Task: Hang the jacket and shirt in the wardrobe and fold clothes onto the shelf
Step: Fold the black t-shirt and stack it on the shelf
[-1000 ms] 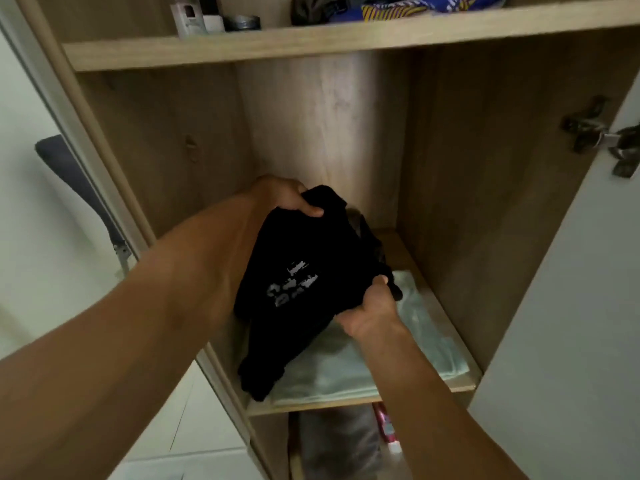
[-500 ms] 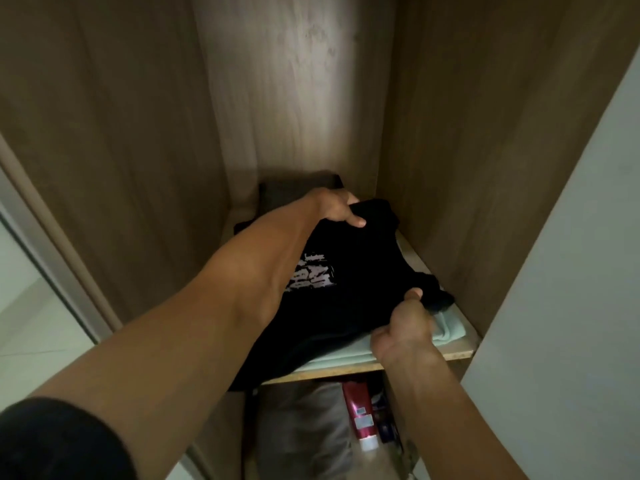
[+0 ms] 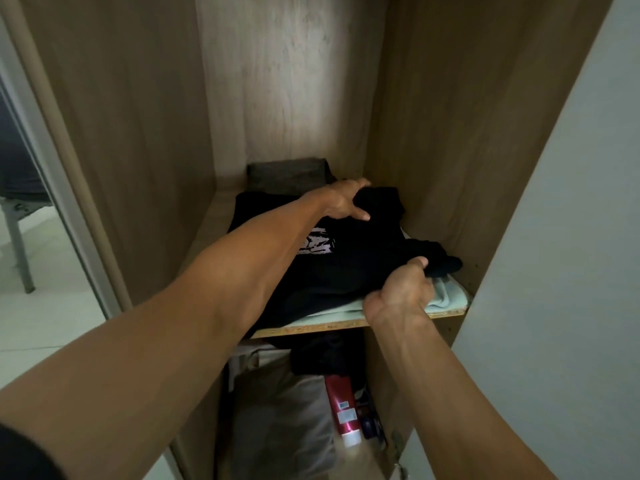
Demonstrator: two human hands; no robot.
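black shirt (image 3: 349, 268): lying on the shelf (image 3: 311, 330) with its white print facing up, kinda bunched at the right end, sitting on top of a pale green cloth (image 3: 446, 296)
left hand (image 3: 344, 202): reached across to the far edge of the black shirt, fingers curled into a lump of fabric, thumb lying on top, so it's gripping
right hand (image 3: 398, 294): at the near right corner of the black shirt, thumb pressed on top and pinching it; fingers tucked under, can't see them
pale green cloth: folded flat, pokes out at the shelf's front right corner
grey bundle (image 3: 287, 174): folded at the back of the shelf, just behind the black shirt
below the shelf: red bottle (image 3: 343, 410) leaning beside some beige fabric (image 3: 277, 420), dark clothes above it
wardrobe (image 3: 436, 133): wood walls on both sides, pale door (image 3: 571, 254) open on the right
off to the left: 1 chair leg (image 3: 19, 254) on a tiled floor
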